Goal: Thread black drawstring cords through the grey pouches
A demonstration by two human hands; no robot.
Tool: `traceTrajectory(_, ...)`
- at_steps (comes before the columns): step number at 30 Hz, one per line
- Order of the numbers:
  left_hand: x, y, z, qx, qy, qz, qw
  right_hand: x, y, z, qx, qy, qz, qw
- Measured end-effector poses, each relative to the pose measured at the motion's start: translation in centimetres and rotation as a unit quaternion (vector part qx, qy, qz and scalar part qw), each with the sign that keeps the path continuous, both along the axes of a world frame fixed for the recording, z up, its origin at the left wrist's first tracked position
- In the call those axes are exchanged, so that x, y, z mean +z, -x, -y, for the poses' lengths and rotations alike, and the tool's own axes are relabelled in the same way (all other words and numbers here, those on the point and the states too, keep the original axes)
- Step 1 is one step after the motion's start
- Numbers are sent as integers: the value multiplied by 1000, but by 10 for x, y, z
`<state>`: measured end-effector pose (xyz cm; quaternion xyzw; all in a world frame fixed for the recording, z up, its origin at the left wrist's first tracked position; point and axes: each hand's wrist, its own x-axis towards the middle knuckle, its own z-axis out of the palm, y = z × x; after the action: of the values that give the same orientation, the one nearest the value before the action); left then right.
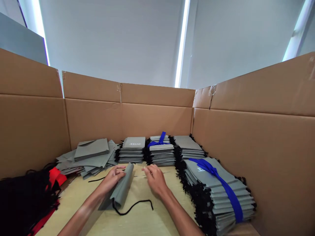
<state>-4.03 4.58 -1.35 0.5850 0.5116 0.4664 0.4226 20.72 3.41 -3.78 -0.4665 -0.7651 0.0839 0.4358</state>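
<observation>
Forearms (pixel 80 205) rise from the bottom edge. The left hand (pixel 114 176) grips a folded gray sheet (pixel 124 188); the right hand (pixel 155 178), beside it, has bent fingers, whether closed on anything I cannot tell. Pale board (pixel 157 219) spreads between them. Gray stacks (pixel 162 154) edge the far side, a blue-tied bundle (pixel 226 193) the right; cardboard walls (pixel 157 119) surround the grip, pale panels (pixel 113 39) beyond.

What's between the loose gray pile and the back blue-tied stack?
A neat gray stack, white lettering on top, black cords at its sides; head view.
</observation>
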Motion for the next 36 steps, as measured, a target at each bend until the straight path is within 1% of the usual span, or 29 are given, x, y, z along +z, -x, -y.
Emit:
traceTrajectory(1, 8, 2, 7, -45, 6, -17, 999, -1, -10, -7, -44, 5, -10, 999)
traceTrajectory(2, 17, 4, 15, -89, 11, -34, 995, -4, -19, -13, -68, 11, -7, 998)
traceTrajectory(4, 35, 11, 28, -160, 12, -56, 985, -9, -35, -21, -81, 22, 13, 996)
traceTrajectory(5, 44, 16, 33, -178, 10, -57, 982, -12, -39, -23, -77, 31, 31, 996)
traceTrajectory(7, 58, 28, 36, -179, -3, -66, 982, -15, -43, -24, -68, 52, 66, 994)
traceTrajectory(8, 63, 35, 34, -166, -13, -84, 982, -16, -42, -24, -65, 63, 83, 992)
traceTrajectory(10, 66, 52, 24, -135, -36, -140, 980, -15, -37, -25, -66, 81, 106, 989)
traceTrajectory(12, 60, 68, 6, -117, -57, -193, 972, -15, -31, -26, -70, 92, 120, 986)
traceTrajectory(14, 48, 81, -12, -115, -73, -243, 961, -14, -26, -27, -75, 96, 130, 984)
traceTrajectory(15, 40, 85, -20, -98, -90, -273, 953, -14, -24, -28, -79, 96, 134, 983)
traceTrajectory(17, 26, 86, -29, -23, -165, -328, 930, -15, -22, -29, -87, 96, 142, 981)
traceTrajectory(18, 20, 82, -30, 3, -204, -345, 916, -15, -22, -29, -90, 95, 147, 980)
traceTrajectory(19, 15, 75, -28, 13, -238, -355, 904, -15, -22, -28, -92, 95, 151, 980)
traceTrajectory(20, 12, 67, -25, 2, -262, -361, 895, -16, -22, -28, -93, 95, 156, 979)
traceTrajectory(21, 9, 57, -19, -26, -277, -364, 889, -16, -22, -27, -93, 94, 160, 978)
traceTrajectory(24, 4, 28, -1, -111, -290, -374, 874, -17, -22, -24, -94, 88, 169, 977)
traceTrajectory(26, 0, 15, 7, -133, -283, -367, 876, -18, -20, -23, -86, 79, 169, 979)
traceTrajectory(29, -8, 6, 12, -128, -259, -347, 892, -18, -11, -21, -62, 65, 168, 982)
traceTrajectory(31, -12, 4, 13, -109, -233, -328, 909, -18, -2, -21, -48, 64, 176, 981)
traceTrajectory(34, -16, 1, 15, -97, -177, -260, 944, -17, 10, -21, -46, 63, 195, 978)
traceTrajectory(36, -16, 1, 18, -100, -159, -231, 955, -18, 14, -22, -59, 60, 200, 976)
